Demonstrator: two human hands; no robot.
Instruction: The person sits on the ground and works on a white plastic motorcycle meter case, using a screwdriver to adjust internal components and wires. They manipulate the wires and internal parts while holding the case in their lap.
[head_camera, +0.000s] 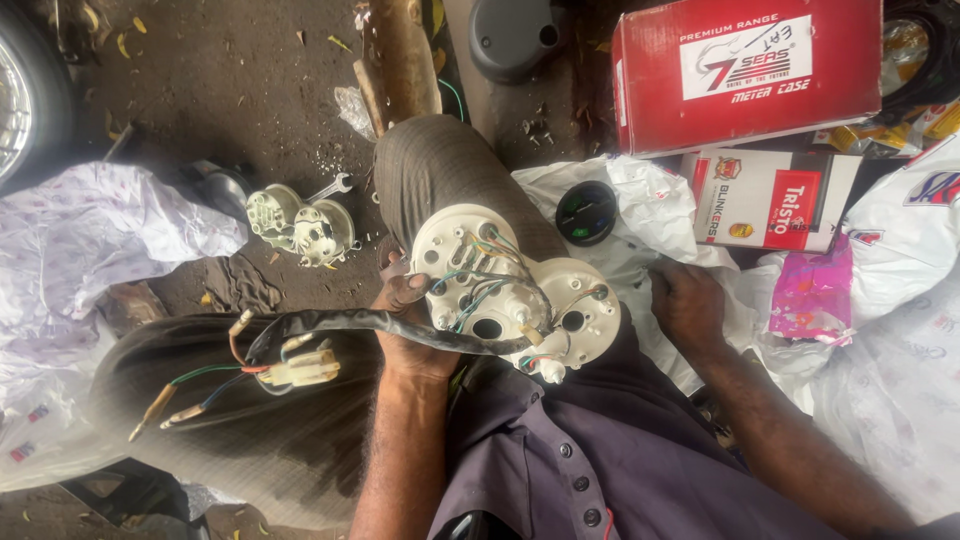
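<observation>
This is a roadside vehicle repair workshop, with work done on bare ground. A wheel (22, 95) shows at the upper left, a spanner (333, 187) lies on the dirt floor (220, 80) beside a loose instrument housing (300, 226), and boxed spare parts (745, 75) sit at the upper right among plastic bags (890, 330).

Buttoned purple-grey shirt (590, 460), bare forearms

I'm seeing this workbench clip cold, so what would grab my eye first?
The white twin-dial meter housing at centre, back side up with coloured wires, gripped by the left hand. A black wiring harness trails from it to the left. The big red box sits top right, above the right hand on white plastic bags.
</observation>
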